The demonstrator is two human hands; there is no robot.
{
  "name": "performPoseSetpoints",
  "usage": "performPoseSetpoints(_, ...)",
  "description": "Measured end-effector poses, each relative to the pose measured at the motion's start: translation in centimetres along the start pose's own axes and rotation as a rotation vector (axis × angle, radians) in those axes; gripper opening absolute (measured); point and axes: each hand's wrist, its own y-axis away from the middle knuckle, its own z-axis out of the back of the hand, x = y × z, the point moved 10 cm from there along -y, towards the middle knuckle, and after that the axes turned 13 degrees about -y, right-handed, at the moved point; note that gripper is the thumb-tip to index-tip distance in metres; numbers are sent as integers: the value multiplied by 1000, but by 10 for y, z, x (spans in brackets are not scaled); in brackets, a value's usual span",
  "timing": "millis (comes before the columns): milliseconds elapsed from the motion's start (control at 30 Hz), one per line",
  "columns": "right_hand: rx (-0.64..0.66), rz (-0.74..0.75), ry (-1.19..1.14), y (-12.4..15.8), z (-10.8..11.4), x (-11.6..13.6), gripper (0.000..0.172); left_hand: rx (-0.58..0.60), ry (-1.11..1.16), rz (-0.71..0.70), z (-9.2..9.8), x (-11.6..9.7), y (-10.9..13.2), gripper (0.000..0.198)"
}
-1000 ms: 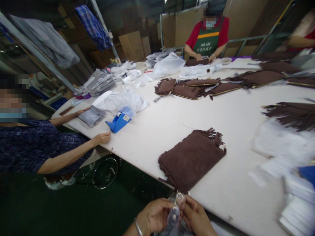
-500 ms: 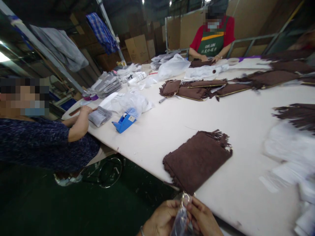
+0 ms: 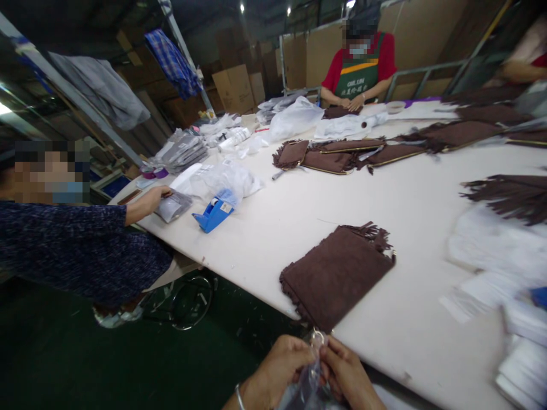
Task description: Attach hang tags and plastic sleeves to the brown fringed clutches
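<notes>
At the bottom edge, my left hand (image 3: 280, 367) and my right hand (image 3: 348, 376) are closed together on a small clear plastic bag (image 3: 310, 384) with a metal ring (image 3: 317, 337) at its top. The pinch sits just below the near edge of the white table (image 3: 299, 210). Right in front of my hands a brown fringed cloth pouch (image 3: 335, 273) lies flat on the table, untouched.
A seated person in a dark blue top at the left reaches to a grey packet (image 3: 173, 206); a blue tape dispenser (image 3: 212, 214) stands nearby. More brown fringed pouches (image 3: 333, 155) lie farther back. A person in a red shirt and green apron works at the far end. White stacks (image 3: 519, 353) sit at right.
My hands stay pinched on the bag. The person at the left has drawn an arm back and now reaches for the grey packet. The camera view has shifted slightly.
</notes>
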Motion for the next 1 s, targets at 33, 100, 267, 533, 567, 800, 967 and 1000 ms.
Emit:
performPoseSetpoints(33,7,-5,13,-1,0,-1,45,-32,-25,-8,2,0,-1,19)
performPoseSetpoints(100,13,-14,35,-3,1,-3,43,-78,-81,-11,5,0,-4,11)
performPoseSetpoints(267,-32,-25,32,-1,3,-2,38,79,-207,-86,-13,-6,-12,18)
performPoseSetpoints(533,-37,-58,-35,5,-2,1,35,190,76,64,-9,20,-12,21)
performPoseSetpoints(567,-35,-71,-35,5,-1,0,36,198,100,82,-7,22,-10,26)
performPoseSetpoints(800,5,-66,-24,6,-6,1,43,237,113,141,-6,21,-3,53)
performPoseSetpoints(967,42,-105,-24,7,-7,0,44,214,54,97,-7,21,-6,49)
performPoseSetpoints(1000,53,-120,-16,7,-7,0,45,210,45,93,-7,22,-7,48)
